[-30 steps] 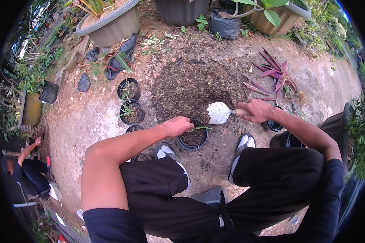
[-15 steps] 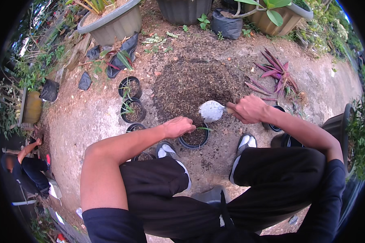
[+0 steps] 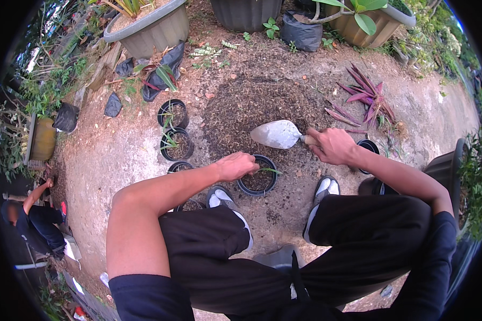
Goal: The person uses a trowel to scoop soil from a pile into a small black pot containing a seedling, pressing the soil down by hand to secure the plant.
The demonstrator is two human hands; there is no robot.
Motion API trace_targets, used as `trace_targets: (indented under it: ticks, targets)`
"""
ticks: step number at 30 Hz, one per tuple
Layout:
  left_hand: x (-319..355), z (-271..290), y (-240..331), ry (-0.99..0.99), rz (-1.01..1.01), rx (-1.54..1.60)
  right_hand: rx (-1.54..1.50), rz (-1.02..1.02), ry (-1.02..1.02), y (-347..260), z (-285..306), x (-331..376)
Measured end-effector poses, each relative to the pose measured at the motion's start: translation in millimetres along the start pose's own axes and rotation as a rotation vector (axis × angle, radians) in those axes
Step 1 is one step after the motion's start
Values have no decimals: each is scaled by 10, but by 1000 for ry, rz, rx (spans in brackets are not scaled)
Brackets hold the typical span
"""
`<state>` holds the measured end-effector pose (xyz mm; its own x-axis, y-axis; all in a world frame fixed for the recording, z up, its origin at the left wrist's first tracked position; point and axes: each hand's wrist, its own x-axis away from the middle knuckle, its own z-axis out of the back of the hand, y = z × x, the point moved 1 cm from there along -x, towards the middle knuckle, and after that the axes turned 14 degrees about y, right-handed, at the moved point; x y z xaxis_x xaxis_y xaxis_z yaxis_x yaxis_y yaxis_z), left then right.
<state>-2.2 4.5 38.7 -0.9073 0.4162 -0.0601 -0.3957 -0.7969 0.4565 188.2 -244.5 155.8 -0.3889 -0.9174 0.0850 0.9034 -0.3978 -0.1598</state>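
In my right hand is the wooden handle of a trowel, its pale, soil-smeared blade pointing left over the heap of dark, chaff-like soil. My left hand is pinched at the left rim of a round black pot, closed on a small seedling whose thin green leaves stick out to the right of the fingers. Dark soil lies inside that pot; the seedling's base and roots are hidden by the hand.
Several black pots with grassy seedlings line up left of the soil heap, partly behind my left forearm. Uprooted purple-leaved plants lie at right. Large planters stand at the back. Another person crouches far left.
The trowel blade has swung left and levelled, now showing its full face over the soil. My right hand has shifted slightly to the right; the left hand stays at the pot.
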Motion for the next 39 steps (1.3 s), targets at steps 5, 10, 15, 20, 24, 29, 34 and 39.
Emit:
trace_targets:
  ticks: [5, 10, 15, 20, 24, 29, 34, 39]
  targets:
    - [-77, 76, 53, 16, -15, 5, -333, -315, -42, 488, -689, 456]
    - [-34, 43, 8, 17, 3, -4, -385, -407, -202, 546, -1078, 965]
    - [-57, 1, -27, 30, -21, -11, -358, -420, -299, 534, -1190, 1011]
    - [-77, 23, -12, 15, 0, -13, -439, -514, -276, 458, -1254, 582]
    - [-69, 54, 16, 5, 11, -9, -510, -577, -303, 273, -1075, 225]
    - [-37, 57, 14, 14, 14, -17, -447, -507, -245, 312, -1181, 201]
    - [-16, 81, 19, 9, 23, -15, -483, -465, -238, 452, -1143, 408]
    - [0, 86, 17, 17, 20, -12, -400, -351, -144, 585, -987, 618]
